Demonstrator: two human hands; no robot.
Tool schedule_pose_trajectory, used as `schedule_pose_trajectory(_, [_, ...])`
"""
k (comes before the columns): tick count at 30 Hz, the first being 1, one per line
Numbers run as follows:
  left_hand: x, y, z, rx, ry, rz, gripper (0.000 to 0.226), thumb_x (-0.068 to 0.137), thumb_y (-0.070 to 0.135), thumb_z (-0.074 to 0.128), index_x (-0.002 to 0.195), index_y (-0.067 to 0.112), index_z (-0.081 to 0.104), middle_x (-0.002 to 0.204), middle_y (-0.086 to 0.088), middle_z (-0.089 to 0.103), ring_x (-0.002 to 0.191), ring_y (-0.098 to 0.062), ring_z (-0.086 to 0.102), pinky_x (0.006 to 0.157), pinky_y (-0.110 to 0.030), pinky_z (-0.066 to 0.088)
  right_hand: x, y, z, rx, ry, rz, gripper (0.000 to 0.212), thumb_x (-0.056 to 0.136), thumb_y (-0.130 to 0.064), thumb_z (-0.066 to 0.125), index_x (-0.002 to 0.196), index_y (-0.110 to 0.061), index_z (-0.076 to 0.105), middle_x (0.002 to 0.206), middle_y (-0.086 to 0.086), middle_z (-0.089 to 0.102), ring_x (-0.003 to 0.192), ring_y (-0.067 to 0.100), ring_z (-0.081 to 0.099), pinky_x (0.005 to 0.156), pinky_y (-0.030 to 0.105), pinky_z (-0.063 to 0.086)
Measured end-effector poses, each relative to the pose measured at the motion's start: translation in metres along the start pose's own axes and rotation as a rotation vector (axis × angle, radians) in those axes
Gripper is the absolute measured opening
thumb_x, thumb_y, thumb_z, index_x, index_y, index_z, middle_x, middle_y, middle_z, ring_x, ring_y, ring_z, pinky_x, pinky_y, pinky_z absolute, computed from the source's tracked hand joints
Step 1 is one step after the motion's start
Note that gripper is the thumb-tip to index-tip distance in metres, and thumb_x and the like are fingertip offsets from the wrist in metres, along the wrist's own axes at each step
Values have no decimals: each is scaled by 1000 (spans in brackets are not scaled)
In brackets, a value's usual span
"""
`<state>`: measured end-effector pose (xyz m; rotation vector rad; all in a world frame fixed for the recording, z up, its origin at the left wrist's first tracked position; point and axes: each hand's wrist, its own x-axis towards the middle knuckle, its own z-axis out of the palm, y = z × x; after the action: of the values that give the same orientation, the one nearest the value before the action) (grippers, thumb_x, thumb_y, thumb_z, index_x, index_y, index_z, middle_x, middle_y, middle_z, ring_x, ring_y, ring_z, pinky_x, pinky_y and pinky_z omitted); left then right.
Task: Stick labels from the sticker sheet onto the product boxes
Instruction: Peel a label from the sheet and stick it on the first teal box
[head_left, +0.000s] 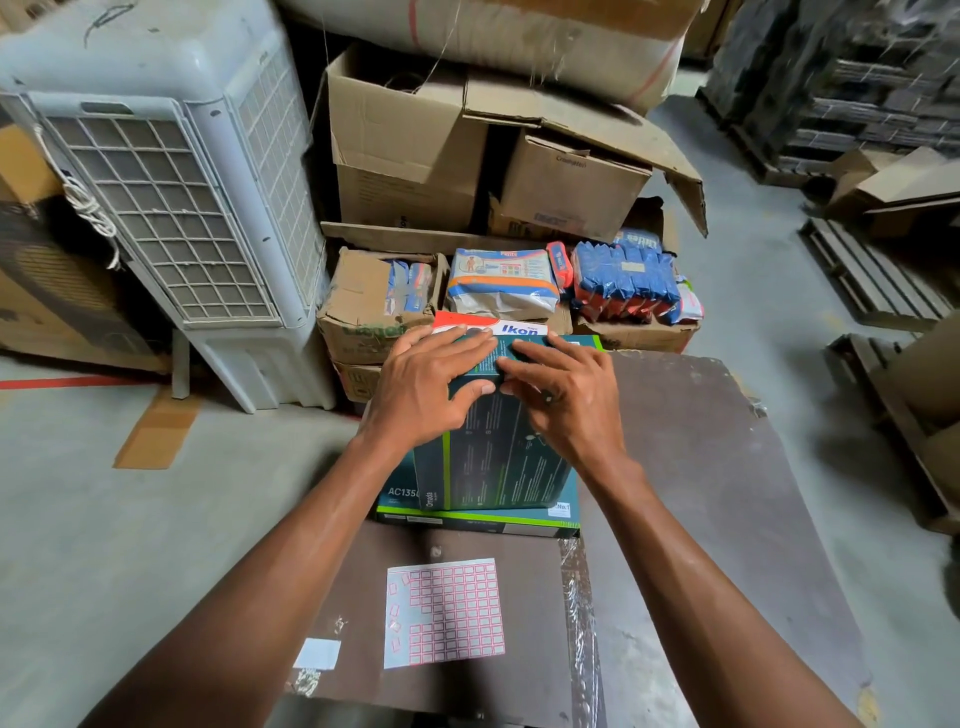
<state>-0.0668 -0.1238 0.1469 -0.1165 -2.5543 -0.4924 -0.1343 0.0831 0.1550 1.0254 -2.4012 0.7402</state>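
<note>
Head view showed the left hand (423, 387) and right hand (558, 397) pressed flat, fingers spread, on the far top edge of a dark green product box (506, 457), which was stacked on another green box (467, 519). The sticker sheet (444, 613) lay flat on the brown board (701, 467) nearer the person, apart from the boxes.

Pretty even, soft indoor light, nothing harsh. Heavy fisheye bend at the edges, corners smeared with blur, middle's sharp, faint shadows only.
</note>
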Motion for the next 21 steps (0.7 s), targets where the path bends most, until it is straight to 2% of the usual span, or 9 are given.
schedule_pose_trajectory(4, [0, 3, 2, -1, 26, 20, 48, 91, 45, 69, 137, 33, 62, 140, 12, 60, 137, -14, 51, 117, -47, 34, -2, 4, -5, 15, -23, -7, 35, 92, -49, 64, 122, -35, 74, 130, -8, 70, 130, 24, 59, 95, 41, 45])
schedule_pose_trajectory(7, [-1, 2, 3, 4, 39, 32, 43, 92, 43, 70, 134, 36, 64, 139, 12, 60, 137, -15, 51, 116, -47, 35, -1, 4, -4, 21, -17, 15, 34, 91, -48, 65, 121, -35, 74, 128, -8, 70, 130, 23, 59, 96, 43, 46])
schedule_pose_trajectory(13, [-5, 8, 3, 60, 101, 61, 41, 89, 36, 75, 129, 40, 67, 134, 13, 64, 135, -19, 55, 115, -50, 34, -9, 3, 2, -166, -61, -7, 46, 102, -47, 52, 146, -35, 55, 148, -3, 56, 143, 36, 44, 111, 48, 36])
schedule_pose_trajectory(17, [-15, 21, 9, 96, 177, -18, 41, 90, 33, 72, 130, 40, 66, 132, 14, 65, 135, -19, 54, 117, -56, 27, -6, 0, -5, -235, -108, -27, 45, 103, -48, 43, 143, -35, 57, 146, -3, 58, 138, 36, 50, 106, 47, 39])
schedule_pose_trajectory(20, [-18, 24, 13, 55, 209, -42, 40, 89, 29, 75, 128, 39, 68, 131, 14, 65, 136, -19, 53, 117, -55, 27, -3, -1, -11, -215, -89, -36, 41, 100, -45, 56, 139, -33, 62, 142, -2, 62, 131, 35, 56, 99, 46, 43])
schedule_pose_trajectory(21, [-18, 23, 13, 42, 210, -41, 40, 89, 27, 75, 128, 38, 68, 132, 14, 65, 136, -19, 53, 118, -55, 27, -1, -2, -13, -211, -105, -33, 46, 97, -49, 59, 140, -33, 60, 143, -1, 62, 128, 35, 56, 96, 47, 44])
